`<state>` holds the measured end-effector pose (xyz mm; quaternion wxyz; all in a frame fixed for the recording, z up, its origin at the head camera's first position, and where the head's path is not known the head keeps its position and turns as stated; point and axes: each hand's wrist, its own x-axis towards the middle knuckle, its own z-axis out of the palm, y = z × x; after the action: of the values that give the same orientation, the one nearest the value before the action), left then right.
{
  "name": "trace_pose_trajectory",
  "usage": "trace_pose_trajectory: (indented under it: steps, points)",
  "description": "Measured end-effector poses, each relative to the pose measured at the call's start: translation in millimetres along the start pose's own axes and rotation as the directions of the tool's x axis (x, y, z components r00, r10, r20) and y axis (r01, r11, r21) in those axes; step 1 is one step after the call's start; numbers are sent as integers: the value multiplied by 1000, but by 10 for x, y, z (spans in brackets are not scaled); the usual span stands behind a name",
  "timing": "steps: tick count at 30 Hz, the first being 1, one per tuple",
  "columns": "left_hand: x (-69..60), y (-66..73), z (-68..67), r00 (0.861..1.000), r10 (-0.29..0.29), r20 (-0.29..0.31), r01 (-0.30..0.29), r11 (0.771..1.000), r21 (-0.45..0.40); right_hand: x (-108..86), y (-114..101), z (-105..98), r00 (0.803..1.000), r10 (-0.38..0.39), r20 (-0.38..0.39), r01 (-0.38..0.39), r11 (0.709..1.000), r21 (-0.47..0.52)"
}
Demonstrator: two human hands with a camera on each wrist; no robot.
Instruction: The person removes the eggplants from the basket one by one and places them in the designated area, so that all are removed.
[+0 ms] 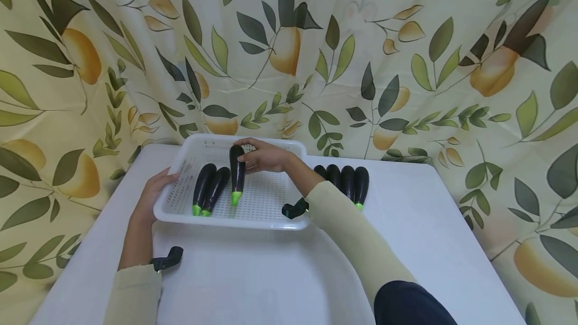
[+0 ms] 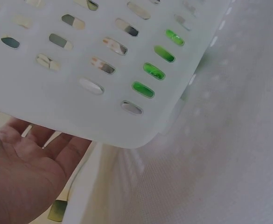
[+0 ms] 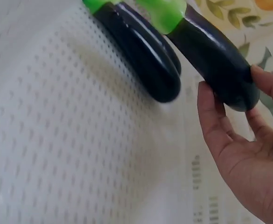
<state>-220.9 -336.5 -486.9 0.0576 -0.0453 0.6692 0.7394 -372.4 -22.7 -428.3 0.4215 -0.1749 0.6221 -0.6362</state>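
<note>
My right hand (image 1: 266, 157) pinches a dark purple eggplant (image 1: 237, 172) near its rounded end, over the white perforated basket (image 1: 230, 223). The green stem end points toward me; the right wrist view shows thumb and fingers around the blunt end of this eggplant (image 3: 220, 60). Two other eggplants (image 1: 204, 187) lie side by side in the basket's left half. At the basket's left rim is my left hand (image 1: 155, 192), holding the edge. In the left wrist view its palm (image 2: 29, 182) shows, while the fingertips are hidden behind the rim.
Several more eggplants (image 1: 347, 182) lie in a row on the white table (image 1: 406, 224), right of the basket, partly hidden by my right forearm. A fruit-and-leaf patterned curtain (image 1: 334, 104) hangs behind the table. Each wrist wears a black camera mount (image 1: 168, 259).
</note>
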Motion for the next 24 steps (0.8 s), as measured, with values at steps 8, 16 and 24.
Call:
trace_pose_trajectory:
  steps: [8, 16, 24]
  points:
    - [-11, 9, 9, 1000, -9, -3, 9, 1000, -4, -236, -84, -205, 998, -21, -62, 21, 1000, 8]
    - [-30, -13, 8, 1000, -9, -14, 9, 1000, 0, -452, -147, -181, 990, -61, -128, 57, 998, -30]
    - [-8, -16, 3, 1000, 1, -10, -1, 1000, 10, -617, -159, -186, 982, -94, -164, 87, 995, -54]
